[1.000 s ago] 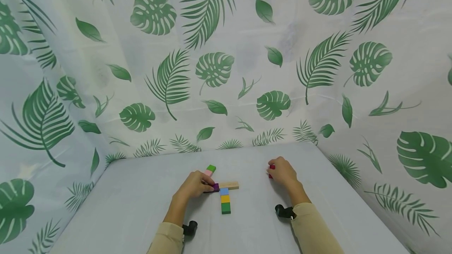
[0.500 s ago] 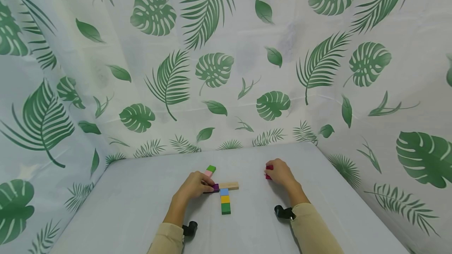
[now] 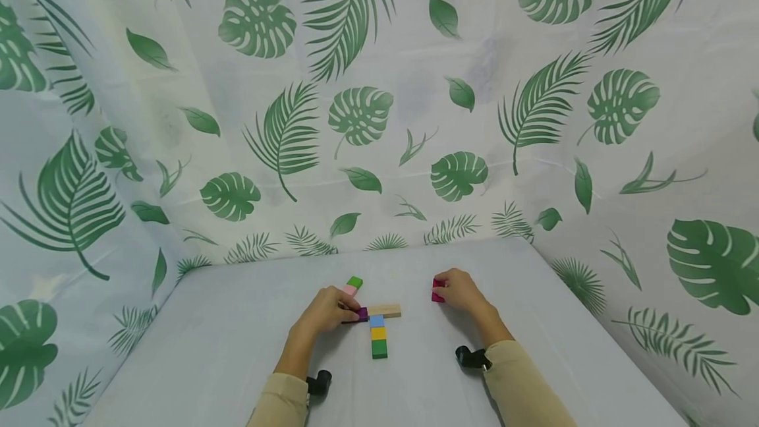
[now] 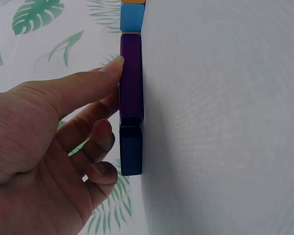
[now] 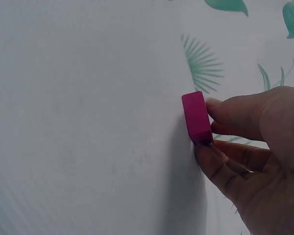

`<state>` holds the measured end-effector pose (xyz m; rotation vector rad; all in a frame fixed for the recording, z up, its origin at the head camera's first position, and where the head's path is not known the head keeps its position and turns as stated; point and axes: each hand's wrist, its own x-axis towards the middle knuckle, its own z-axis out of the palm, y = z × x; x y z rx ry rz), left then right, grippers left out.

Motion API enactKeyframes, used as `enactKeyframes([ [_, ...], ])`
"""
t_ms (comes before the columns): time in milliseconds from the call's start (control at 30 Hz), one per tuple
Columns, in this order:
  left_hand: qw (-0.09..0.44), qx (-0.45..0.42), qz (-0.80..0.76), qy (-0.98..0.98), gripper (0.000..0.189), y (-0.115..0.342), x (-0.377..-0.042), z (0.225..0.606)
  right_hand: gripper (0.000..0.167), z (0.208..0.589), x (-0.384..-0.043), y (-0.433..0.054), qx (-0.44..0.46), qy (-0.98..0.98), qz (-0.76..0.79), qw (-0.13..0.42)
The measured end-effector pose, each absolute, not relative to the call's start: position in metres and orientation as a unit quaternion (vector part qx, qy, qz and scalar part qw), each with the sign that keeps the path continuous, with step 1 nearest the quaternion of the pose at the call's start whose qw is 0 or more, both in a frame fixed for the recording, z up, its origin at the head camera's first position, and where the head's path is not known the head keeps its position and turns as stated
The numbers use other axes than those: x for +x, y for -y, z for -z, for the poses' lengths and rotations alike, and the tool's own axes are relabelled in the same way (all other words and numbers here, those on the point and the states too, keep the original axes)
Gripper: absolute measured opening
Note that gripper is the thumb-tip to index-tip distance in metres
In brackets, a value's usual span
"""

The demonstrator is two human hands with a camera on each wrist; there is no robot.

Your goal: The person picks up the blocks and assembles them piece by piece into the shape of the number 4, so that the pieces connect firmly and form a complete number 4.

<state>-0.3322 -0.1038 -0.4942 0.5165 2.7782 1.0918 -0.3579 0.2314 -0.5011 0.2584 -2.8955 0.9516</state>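
My left hand (image 3: 326,310) pinches a purple block (image 4: 131,78) between thumb and forefinger, its other fingers loosely curled. A dark blue block (image 4: 131,152) lies end to end with the purple one on the near side in the left wrist view. The purple block (image 3: 363,314) meets a plain wooden block (image 3: 385,312) in the row on the table. My right hand (image 3: 464,290), off to the right of the row, grips a magenta block (image 5: 197,116) by its sides with thumb and fingers. Whether that block touches the table is hard to tell.
A line of light blue (image 3: 377,321), yellow (image 3: 378,333) and dark green (image 3: 379,349) blocks runs from the row toward the person. Behind the left hand, a pink block (image 3: 350,290) and a bright green block (image 3: 355,282) slant away. Leaf-printed cloth (image 3: 379,150) walls the table.
My right hand has moved left across the table with the magenta block, closer to the wooden block. The left hand and the laid blocks stay in place.
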Motion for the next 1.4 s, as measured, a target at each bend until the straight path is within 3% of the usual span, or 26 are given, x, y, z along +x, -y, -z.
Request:
enactKeyframes([
  [600,0.058,0.166,-0.363,-0.915,0.013,0.103,-0.331,0.494,0.038,0.507,-0.358,-0.203,0.139,0.939,-0.313,0.026],
  [1033,0.055,0.173,-0.362,-0.914,0.013,0.104,-0.331,0.494,0.038,0.504,-0.354,-0.182,0.131,0.942,-0.309,0.002],
  [1400,0.058,0.164,-0.363,-0.915,0.013,0.103,-0.330,0.493,0.035,0.508,-0.357,-0.175,0.147,0.942,-0.301,0.012],
])
